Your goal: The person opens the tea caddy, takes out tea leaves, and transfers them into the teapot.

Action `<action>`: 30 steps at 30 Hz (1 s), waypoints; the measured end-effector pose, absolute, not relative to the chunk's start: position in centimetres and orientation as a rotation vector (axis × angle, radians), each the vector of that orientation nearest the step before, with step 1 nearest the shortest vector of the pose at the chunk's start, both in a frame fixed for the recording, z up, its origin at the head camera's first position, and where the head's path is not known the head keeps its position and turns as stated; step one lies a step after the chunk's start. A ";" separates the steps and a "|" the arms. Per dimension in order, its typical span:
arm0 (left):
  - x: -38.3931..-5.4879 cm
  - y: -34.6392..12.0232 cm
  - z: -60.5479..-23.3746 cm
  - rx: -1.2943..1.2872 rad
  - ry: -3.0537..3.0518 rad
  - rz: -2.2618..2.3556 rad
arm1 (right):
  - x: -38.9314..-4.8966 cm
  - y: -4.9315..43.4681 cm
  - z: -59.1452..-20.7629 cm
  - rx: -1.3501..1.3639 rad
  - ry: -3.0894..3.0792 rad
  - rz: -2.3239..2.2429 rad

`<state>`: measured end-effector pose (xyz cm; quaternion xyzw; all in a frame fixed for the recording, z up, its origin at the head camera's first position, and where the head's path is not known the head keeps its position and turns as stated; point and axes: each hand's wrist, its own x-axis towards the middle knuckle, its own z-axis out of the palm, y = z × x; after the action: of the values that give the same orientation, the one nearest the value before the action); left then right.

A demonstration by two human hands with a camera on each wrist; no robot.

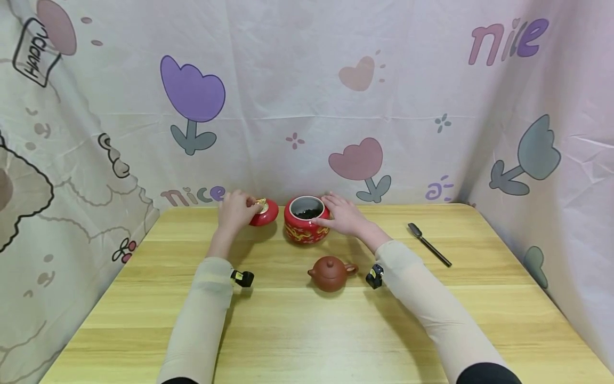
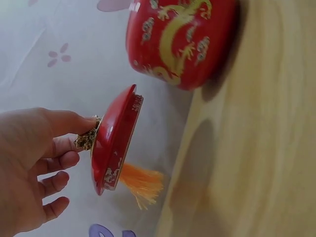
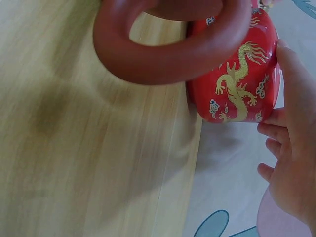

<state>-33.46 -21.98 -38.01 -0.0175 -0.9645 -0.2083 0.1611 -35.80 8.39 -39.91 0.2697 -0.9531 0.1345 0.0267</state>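
My left hand pinches the gold knob of a red lid between thumb and fingers. The lid is held in the air left of a red jar with gold dragons, and an orange tassel hangs from its underside. Dark contents show through the jar's uncovered mouth as it stands on the table. My right hand grips the jar's right side near the rim, thumb to the front and fingers toward the back. A brown clay teapot sits closer to me, spout to the left.
On the right of the wooden table lies a dark-handled scoop or brush-like tool. Behind the table's back edge hangs a printed cloth, which also covers both sides. A small black camera is worn on each wrist.
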 end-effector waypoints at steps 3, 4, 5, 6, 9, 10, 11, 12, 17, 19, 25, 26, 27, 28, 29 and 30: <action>-33.5 -21.7 -37.5 -0.058 -2.742 -0.573 | -35.8 8.4 -39.9 0.833 -2.944 0.409; -33.4 -21.6 -37.3 -0.061 -2.736 -0.566 | -35.8 8.4 -39.9 0.834 -2.942 0.412; -33.4 -21.5 -37.1 -0.066 -2.730 -0.567 | -35.8 8.4 -39.9 0.835 -2.939 0.415; -33.5 -21.4 -36.9 -0.070 -2.724 -0.569 | -35.8 8.4 -39.9 0.835 -2.940 0.419; -33.4 -20.8 -36.4 -0.081 -2.707 -0.592 | -35.8 8.4 -40.0 0.836 -2.939 0.436; -33.4 -20.6 -36.2 -0.084 -2.704 -0.603 | -35.8 8.4 -40.0 0.837 -2.940 0.438; -33.4 -20.4 -36.1 -0.086 -2.701 -0.613 | -35.8 8.4 -40.0 0.836 -2.942 0.441; -33.4 -20.2 -36.0 -0.086 -2.698 -0.620 | -35.8 8.4 -40.0 0.835 -2.943 0.445; -33.6 -19.0 -35.2 -0.092 -2.691 -0.670 | -35.8 8.4 -40.0 0.824 -2.939 0.454; -33.7 -18.5 -35.0 -0.098 -2.688 -0.694 | -35.8 8.4 -40.0 0.819 -2.934 0.456; -34.0 -17.0 -34.6 -0.132 -2.685 -0.738 | -35.9 8.4 -40.0 0.813 -2.929 0.475; -34.1 -16.7 -34.6 -0.137 -2.686 -0.740 | -36.0 8.4 -40.1 0.811 -2.930 0.486; -34.2 -16.5 -34.6 -0.141 -2.687 -0.744 | -36.0 8.4 -40.1 0.810 -2.932 0.495; -34.3 -16.3 -34.6 -0.144 -2.686 -0.746 | -36.0 8.4 -40.1 0.806 -2.933 0.512; -34.3 -16.1 -34.6 -0.144 -2.688 -0.743 | -35.9 8.4 -40.1 0.802 -2.936 0.527; -34.4 -15.8 -34.6 -0.146 -2.691 -0.743 | -35.9 8.3 -40.1 0.797 -2.937 0.540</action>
<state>-34.36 -15.83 -34.64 -0.0515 -0.9483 -0.2617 0.1720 -35.93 8.34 -40.11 0.2578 -0.9499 0.1747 0.0252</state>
